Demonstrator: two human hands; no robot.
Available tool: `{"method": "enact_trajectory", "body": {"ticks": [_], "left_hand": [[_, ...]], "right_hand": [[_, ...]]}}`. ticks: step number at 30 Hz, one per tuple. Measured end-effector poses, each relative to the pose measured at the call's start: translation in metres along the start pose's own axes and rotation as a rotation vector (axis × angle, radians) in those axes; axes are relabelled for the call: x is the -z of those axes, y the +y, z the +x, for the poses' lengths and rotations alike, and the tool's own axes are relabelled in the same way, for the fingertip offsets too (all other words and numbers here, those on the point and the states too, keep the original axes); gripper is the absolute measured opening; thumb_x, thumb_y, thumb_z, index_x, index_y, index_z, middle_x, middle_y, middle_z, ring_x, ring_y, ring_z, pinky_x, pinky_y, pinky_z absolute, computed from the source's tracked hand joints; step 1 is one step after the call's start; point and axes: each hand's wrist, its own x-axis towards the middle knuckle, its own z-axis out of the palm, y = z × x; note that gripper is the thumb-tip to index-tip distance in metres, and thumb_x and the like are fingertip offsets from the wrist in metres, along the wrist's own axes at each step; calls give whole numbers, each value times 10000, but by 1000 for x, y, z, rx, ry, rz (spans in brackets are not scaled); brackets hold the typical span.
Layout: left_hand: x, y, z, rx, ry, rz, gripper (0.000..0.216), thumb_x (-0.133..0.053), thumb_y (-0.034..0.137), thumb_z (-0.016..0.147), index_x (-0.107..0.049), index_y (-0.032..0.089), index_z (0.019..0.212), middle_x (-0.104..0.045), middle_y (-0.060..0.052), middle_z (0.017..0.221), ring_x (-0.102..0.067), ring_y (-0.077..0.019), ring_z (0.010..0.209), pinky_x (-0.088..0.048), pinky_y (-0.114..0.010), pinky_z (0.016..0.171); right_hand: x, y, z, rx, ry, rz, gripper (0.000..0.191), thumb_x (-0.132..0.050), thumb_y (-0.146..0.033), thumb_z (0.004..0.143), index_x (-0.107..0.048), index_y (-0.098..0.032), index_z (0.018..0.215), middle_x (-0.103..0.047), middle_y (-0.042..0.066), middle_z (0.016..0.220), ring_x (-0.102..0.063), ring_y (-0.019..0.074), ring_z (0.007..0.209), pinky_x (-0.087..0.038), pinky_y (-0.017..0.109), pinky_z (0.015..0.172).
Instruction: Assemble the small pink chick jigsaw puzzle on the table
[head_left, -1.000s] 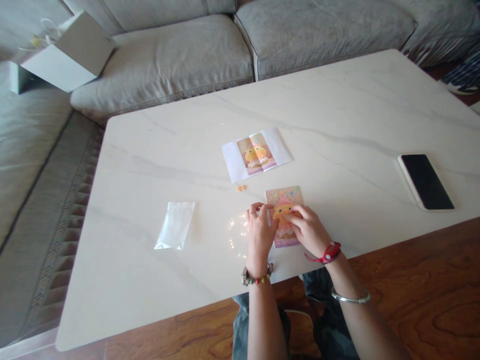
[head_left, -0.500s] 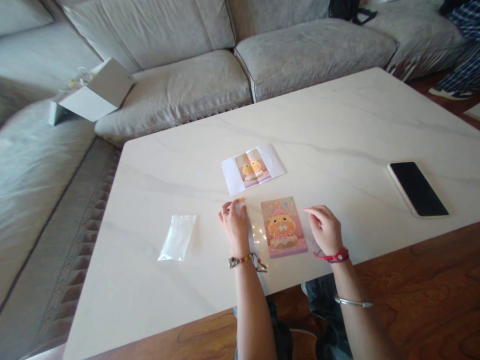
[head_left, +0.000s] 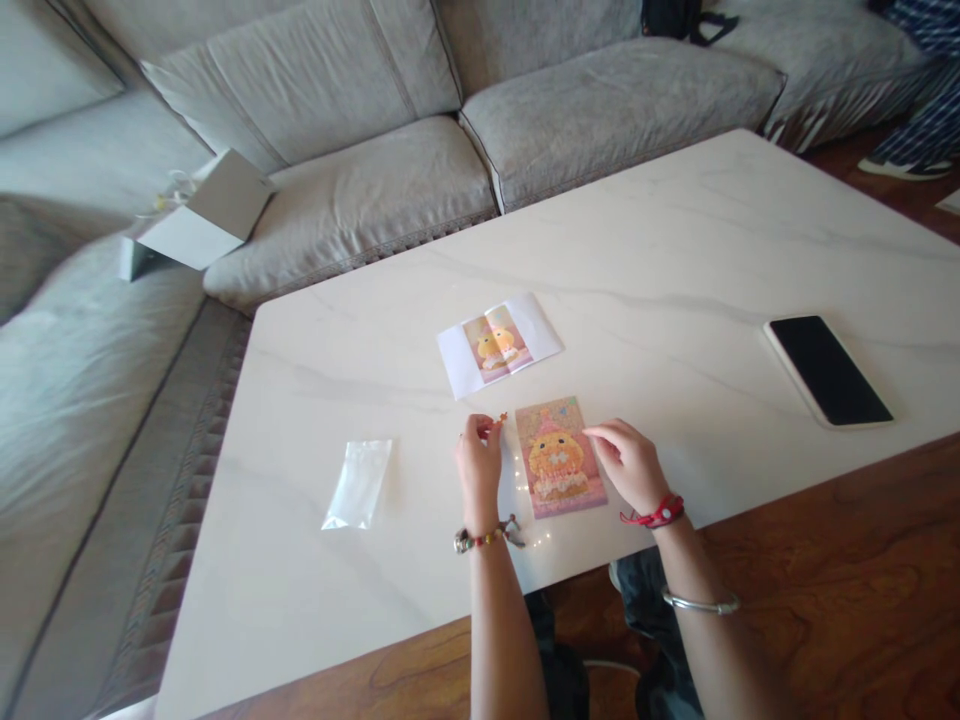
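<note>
A small pink jigsaw puzzle (head_left: 556, 456) showing an orange character on a cake lies on the white marble table (head_left: 660, 260) near its front edge. My left hand (head_left: 478, 465) is just left of it, fingers pinched on a tiny orange puzzle piece (head_left: 499, 419) held above the table by the puzzle's top left corner. My right hand (head_left: 628, 462) rests at the puzzle's right edge, fingers curled and touching it, holding nothing that I can make out.
A folded paper sheet (head_left: 498, 344) with the same picture lies beyond the puzzle. An empty clear plastic bag (head_left: 358, 484) is to the left, a black phone (head_left: 827, 369) to the right. A grey sofa (head_left: 420, 120) with a white box (head_left: 202, 212) stands behind.
Both hands came off the puzzle. My left hand reached left to the loose orange piece, picked it up and brought it back by the puzzle. The camera tilted up.
</note>
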Motion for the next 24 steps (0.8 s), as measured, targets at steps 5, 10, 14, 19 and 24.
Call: {"method": "enact_trajectory", "body": {"ticks": [5,10,14,19,24], "left_hand": [[-8,21,-35,8,-371,-401,151,-523,309,717,-508,180,795,-515,39,617,-473,-70,570,-351,-184,531],[-15,31,-47,14,-530,-422,131,-537,283,699,-514,160,736,-502,38,613,-446,-59,561,-344,-180,534],[-13,30,-46,-45,-601,-317,106,-533,262,689,-531,159,718,-527,27,643,-457,-66,581,-362,-190,555],[-7,22,-44,-75,-494,-132,104,-496,271,711,-528,172,717,-558,22,655,-484,-80,596,-378,-211,584],[-3,11,-41,-76,-349,68,56,-473,215,715,-514,179,707,-567,17,659,-489,-86,602,-372,-221,599]], "right_hand": [[-8,-7,0,-125,-97,172,192,-471,-244,773,-620,-176,875,-650,55,792,-589,142,658,-476,259,607],[-11,0,1,-376,-192,334,199,-530,-321,722,-618,-164,810,-655,43,712,-596,145,600,-480,243,528],[-13,3,3,-446,-255,388,181,-537,-305,701,-612,-158,776,-651,41,697,-595,144,591,-478,241,522],[-16,-3,3,-385,-239,286,166,-524,-268,700,-626,-169,785,-663,40,714,-610,153,642,-478,248,573],[-17,-8,3,-370,-176,127,132,-519,-227,684,-627,-169,731,-670,45,727,-613,152,660,-476,258,623]]}}
